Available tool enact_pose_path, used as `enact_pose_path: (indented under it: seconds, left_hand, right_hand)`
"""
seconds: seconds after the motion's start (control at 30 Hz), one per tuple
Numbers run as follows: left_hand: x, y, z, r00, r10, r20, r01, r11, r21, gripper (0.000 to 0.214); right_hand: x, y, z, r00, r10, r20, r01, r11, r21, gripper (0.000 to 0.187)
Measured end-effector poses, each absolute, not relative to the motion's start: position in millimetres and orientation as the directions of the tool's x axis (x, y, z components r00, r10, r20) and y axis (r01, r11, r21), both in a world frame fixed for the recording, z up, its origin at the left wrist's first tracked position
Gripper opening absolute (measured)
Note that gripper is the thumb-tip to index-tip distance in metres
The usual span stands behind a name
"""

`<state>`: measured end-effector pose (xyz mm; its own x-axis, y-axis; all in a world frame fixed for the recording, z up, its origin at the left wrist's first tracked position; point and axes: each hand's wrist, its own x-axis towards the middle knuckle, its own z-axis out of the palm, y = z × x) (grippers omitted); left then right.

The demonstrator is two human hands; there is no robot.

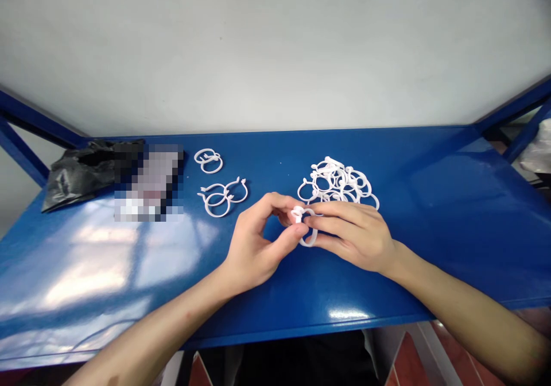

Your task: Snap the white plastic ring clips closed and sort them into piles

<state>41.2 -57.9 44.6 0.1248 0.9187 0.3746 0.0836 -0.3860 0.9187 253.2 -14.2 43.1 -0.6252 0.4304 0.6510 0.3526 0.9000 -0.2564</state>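
Between my two hands is a white plastic ring clip [313,238], held just above the blue table. My left hand [269,236] pinches its knobbed end between thumb and fingertips. The fingers of my right hand [355,231] close on the ring's right side, their tips partly hidden behind it. Just beyond my right hand lies a heap of similar white ring clips [340,182], tangled together. Farther left, several open-ended white rings [217,205] lie in a small cluster, with another small group of rings [210,162] behind it.
The blue metal table [422,202] meets a pale wall [275,53] at the back. A black plastic bag [81,173] and a blurred-out rectangular object [155,173] lie at the left. Blue frame posts [26,139] rise at both sides.
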Motion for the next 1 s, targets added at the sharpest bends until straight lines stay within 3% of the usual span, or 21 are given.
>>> enact_pose_path:
  seconds: [0.37, 0.6, 0.83, 1.0]
  left_hand:
    - [41.5, -58.2, 42.8, 0.134, 0.92, 0.367, 0.086, -0.38, 0.921, 0.017]
    - [42.1, -58.6, 45.3, 0.119, 0.927, 0.355, 0.074, -0.365, 0.928, 0.018]
    - [40.3, -49.9, 49.7, 0.028, 0.992, 0.126, 0.032, -0.127, 0.991, 0.026]
    - [42.2, -44.9, 45.6, 0.0, 1.0, 0.03, -0.066, -0.029, 0.997, 0.023]
  right_hand:
    - [250.7, -14.2, 44.2, -0.602, 0.448, 0.661, 0.359, 0.891, -0.278, 0.025]
    - [249.6, -14.6, 43.4, -0.566, 0.477, 0.672, 0.332, 0.878, -0.344, 0.043]
    - [250.8, -15.6, 44.4, -0.568, 0.494, 0.659, 0.397, 0.865, -0.306, 0.046]
    - [245.8, -18.2, 44.6, -0.56, 0.54, 0.628, 0.333, 0.841, -0.427, 0.036]
